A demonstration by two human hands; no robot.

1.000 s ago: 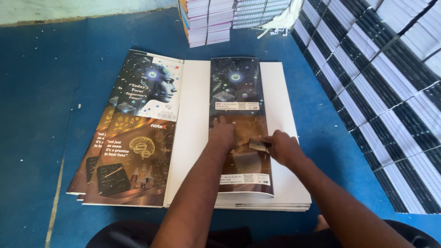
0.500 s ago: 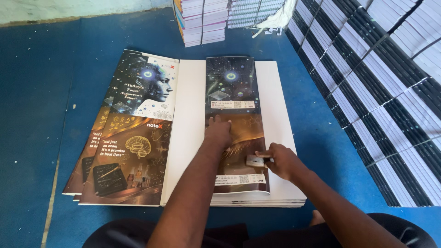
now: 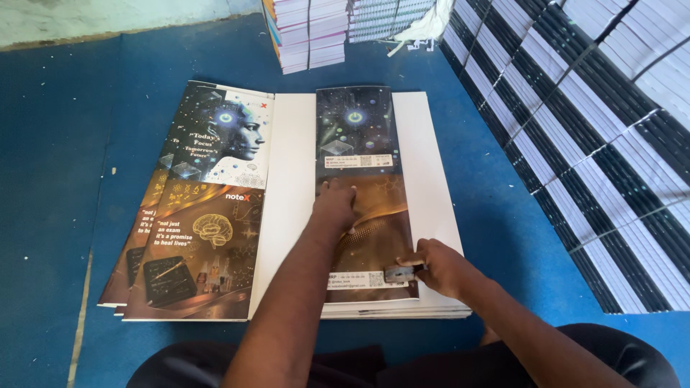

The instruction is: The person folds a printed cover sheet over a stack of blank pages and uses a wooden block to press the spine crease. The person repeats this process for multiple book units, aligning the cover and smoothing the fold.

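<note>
A long folded cover sheet (image 3: 359, 136), dark at the top and brown below, lies on a stack of white sheets (image 3: 291, 187) on the blue floor. My left hand (image 3: 335, 205) presses flat on the middle of the folded sheet, fingers spread. My right hand (image 3: 438, 267) grips a small flat metal tool (image 3: 397, 273) at the sheet's lower right edge, near its fold.
To the left lies a pile of printed covers (image 3: 198, 230) showing a face and a brain. Tall stacks of bound notebooks (image 3: 596, 144) line the right side. More notebook piles (image 3: 305, 32) stand at the back. My dark-clothed knees (image 3: 287, 370) fill the bottom edge.
My right hand has slid the tool down the sheet's right edge toward me. My left hand has stayed pressed on the middle of the sheet.
</note>
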